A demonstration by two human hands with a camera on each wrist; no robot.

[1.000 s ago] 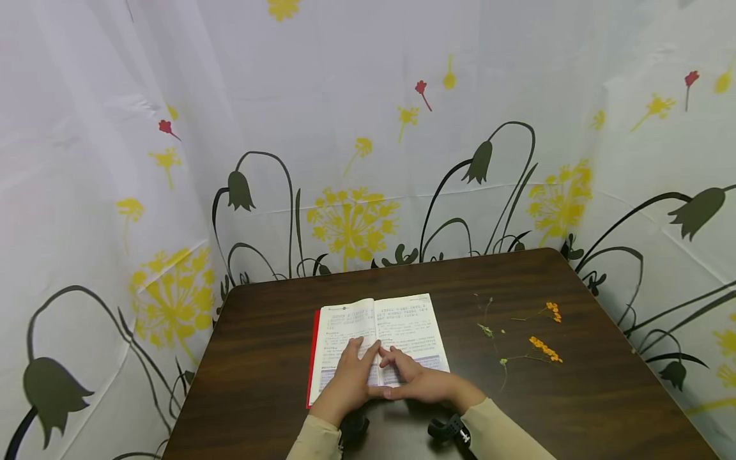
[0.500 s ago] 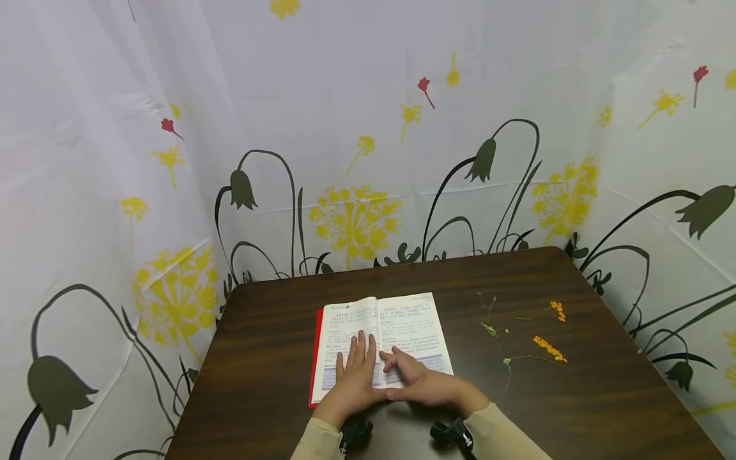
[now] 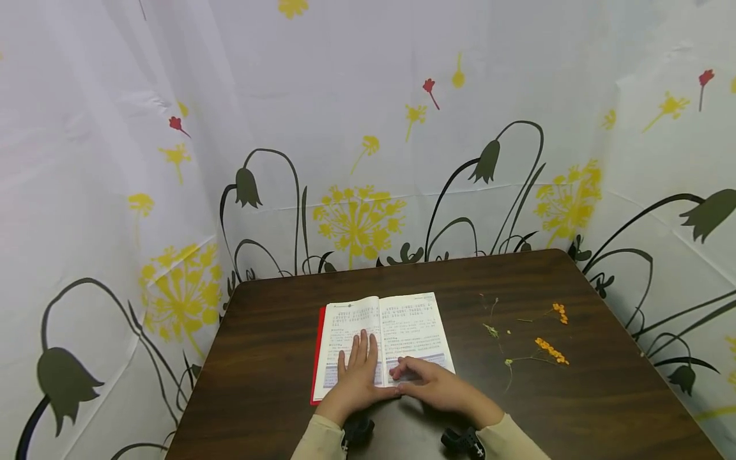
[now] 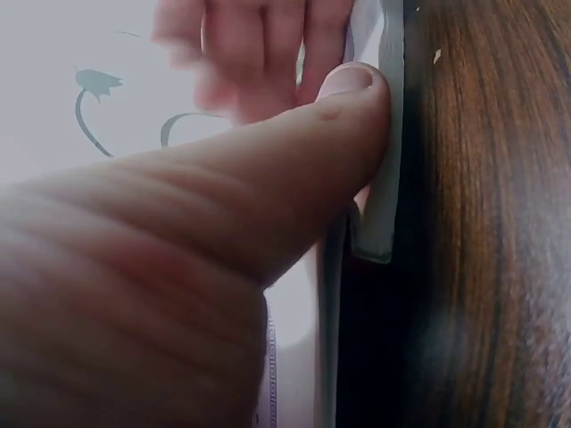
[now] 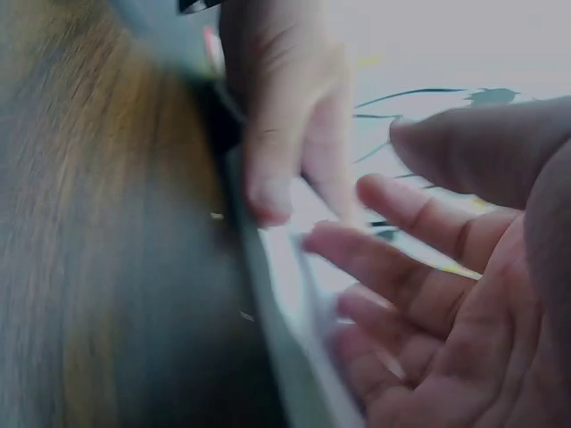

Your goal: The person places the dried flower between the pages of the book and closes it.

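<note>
An open book (image 3: 409, 322) with printed pages and a red cover edge lies on the table. My left hand (image 3: 355, 383) rests on the left page, its fingers stretched towards the far edge. Its thumb (image 4: 294, 147) reaches across the middle near the book's front edge in the left wrist view. Over the lower part of the right page is my right hand (image 3: 439, 386), close to the left thumb. In the right wrist view its fingers (image 5: 401, 276) are loosely bent, with nothing held between them and the thumb; whether they touch the page is unclear.
On the dark wooden table (image 3: 264, 358), sprigs with orange flowers (image 3: 551, 350) and thin green stems (image 3: 491, 330) lie right of the book. A white curtain (image 3: 345, 96) printed with flowers stands behind the table.
The left fingers have straightened and spread flatter over the left page. My right hand has drawn slightly to the right, its fingers lifting off from their earlier spot by the gutter.
</note>
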